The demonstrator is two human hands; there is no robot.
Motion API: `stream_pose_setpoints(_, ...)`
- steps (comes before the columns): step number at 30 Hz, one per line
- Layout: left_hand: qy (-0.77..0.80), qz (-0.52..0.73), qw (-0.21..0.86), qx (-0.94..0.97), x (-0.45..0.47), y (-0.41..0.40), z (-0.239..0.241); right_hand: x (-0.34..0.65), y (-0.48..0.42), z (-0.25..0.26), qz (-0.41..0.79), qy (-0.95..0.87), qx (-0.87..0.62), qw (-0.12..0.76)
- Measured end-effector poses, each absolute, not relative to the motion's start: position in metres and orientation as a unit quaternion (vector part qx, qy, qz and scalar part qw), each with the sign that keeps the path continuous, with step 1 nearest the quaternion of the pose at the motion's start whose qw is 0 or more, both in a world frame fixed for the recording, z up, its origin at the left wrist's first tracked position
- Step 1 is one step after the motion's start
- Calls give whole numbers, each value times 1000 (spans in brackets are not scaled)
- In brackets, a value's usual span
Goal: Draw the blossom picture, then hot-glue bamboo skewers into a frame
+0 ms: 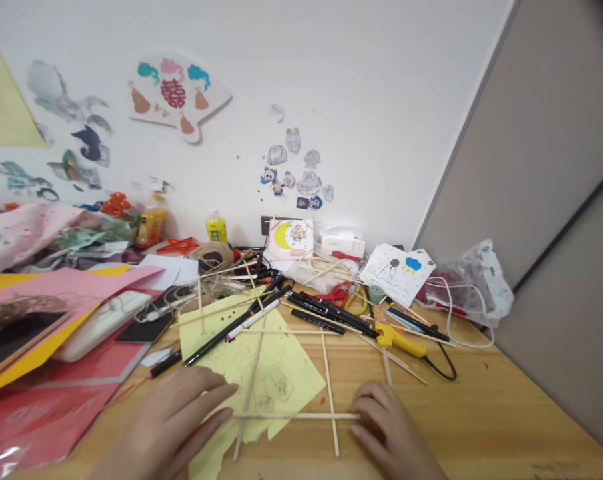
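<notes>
A thin wooden stick [296, 416] runs crosswise near the table's front, between my two hands. My left hand [166, 417] has its thumb and fingers closed about the stick's left end. At the right end, the thumb and curled fingers of my right hand [389, 423] pinch the same stick. It crosses a slanted left stick [253, 383] and a right stick [328, 387] that point away from me. Farther back, another crosswise stick [291, 331] lies over their far ends. Yellow paper [301, 373] with pencil sketches is beneath the left part.
Behind the sticks lie black markers [316, 321], red-handled scissors [334, 293] and a yellow glue gun [399, 339] with its cord. Coloured papers [81, 287] and a white box-like device [104, 323] crowd the left. Twine [211, 257] and bottles [215, 227] stand near the wall.
</notes>
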State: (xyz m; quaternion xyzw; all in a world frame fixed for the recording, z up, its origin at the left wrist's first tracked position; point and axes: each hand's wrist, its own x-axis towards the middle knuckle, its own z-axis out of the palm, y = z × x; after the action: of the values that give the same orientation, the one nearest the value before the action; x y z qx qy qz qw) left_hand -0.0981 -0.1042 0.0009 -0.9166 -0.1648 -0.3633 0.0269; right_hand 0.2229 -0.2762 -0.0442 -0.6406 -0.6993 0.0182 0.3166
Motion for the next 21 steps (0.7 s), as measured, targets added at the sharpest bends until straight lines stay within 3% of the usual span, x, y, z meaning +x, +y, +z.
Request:
stream_pose_setpoints(8,-147,-300,-62,-941,-80,-92,-47,230,-274,-58,-9,-751,-594,288)
stream_pose_setpoints(21,-121,-299,-80,-943,-81,-90,-50,226,-272,-57,-29,-760,-574,303)
